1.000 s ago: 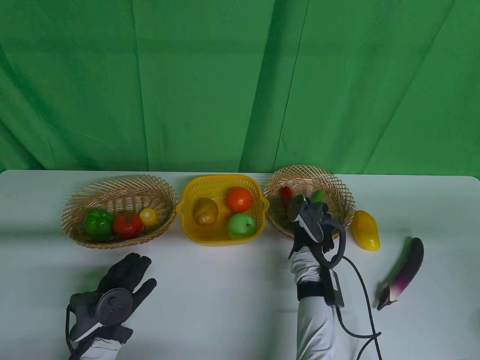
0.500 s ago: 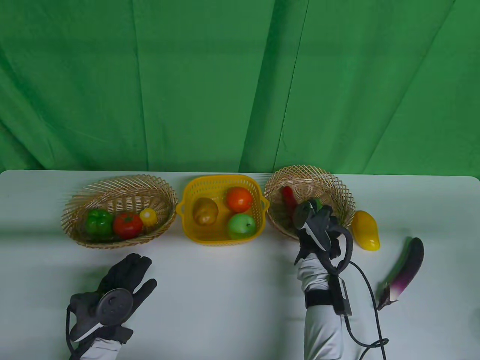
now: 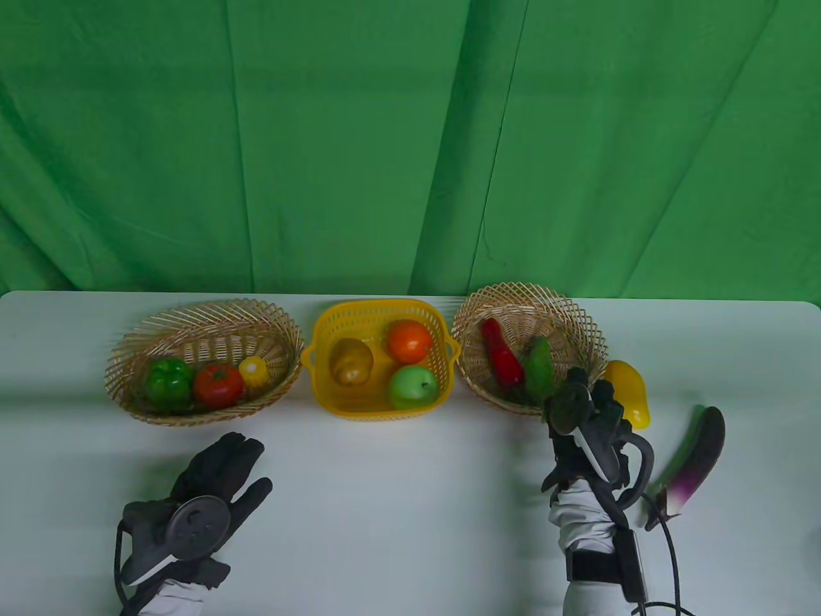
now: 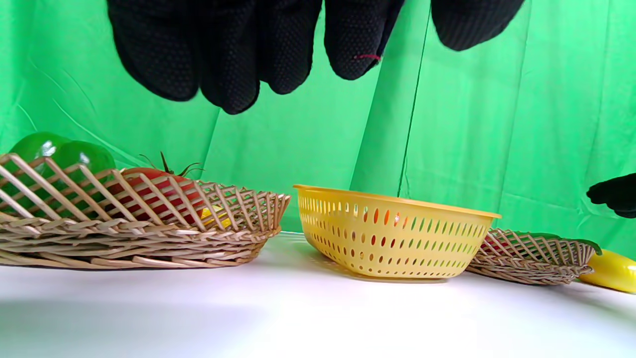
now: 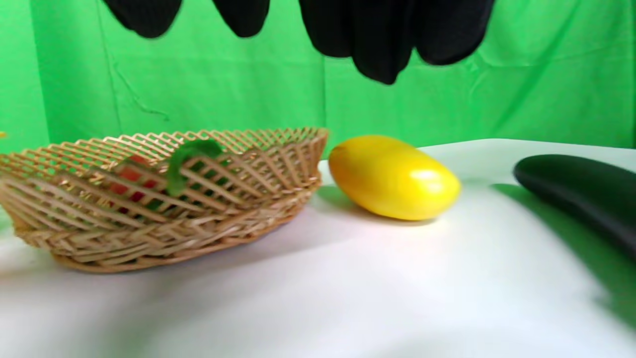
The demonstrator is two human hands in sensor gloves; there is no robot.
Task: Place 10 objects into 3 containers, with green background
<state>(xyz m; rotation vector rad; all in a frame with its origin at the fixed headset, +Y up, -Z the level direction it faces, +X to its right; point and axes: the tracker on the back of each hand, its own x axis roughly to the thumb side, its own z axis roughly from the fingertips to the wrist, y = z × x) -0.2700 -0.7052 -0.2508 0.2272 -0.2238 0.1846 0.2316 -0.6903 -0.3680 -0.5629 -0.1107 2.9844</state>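
The right wicker basket (image 3: 580, 321) holds a red pepper (image 3: 502, 353) and a green cucumber (image 3: 538, 367). My right hand (image 3: 593, 410) is open and empty, just in front of this basket and beside a yellow mango (image 3: 634, 385) on the table. In the right wrist view the mango (image 5: 392, 176) lies right of the basket (image 5: 164, 219). A purple eggplant (image 3: 696, 459) lies further right. My left hand (image 3: 221, 468) is open and empty, hovering over the front left of the table.
The left wicker basket (image 3: 160, 321) holds a green pepper (image 3: 168, 380), a tomato (image 3: 218, 385) and a small yellow fruit (image 3: 254, 370). The yellow plastic basket (image 3: 321, 359) holds a pear (image 3: 351, 362), an orange (image 3: 409, 340) and a green apple (image 3: 413, 386). A green curtain hangs behind.
My right hand let go of the green cucumber in the right basket and drew back toward the front right, ending beside the mango. My left hand barely moved.
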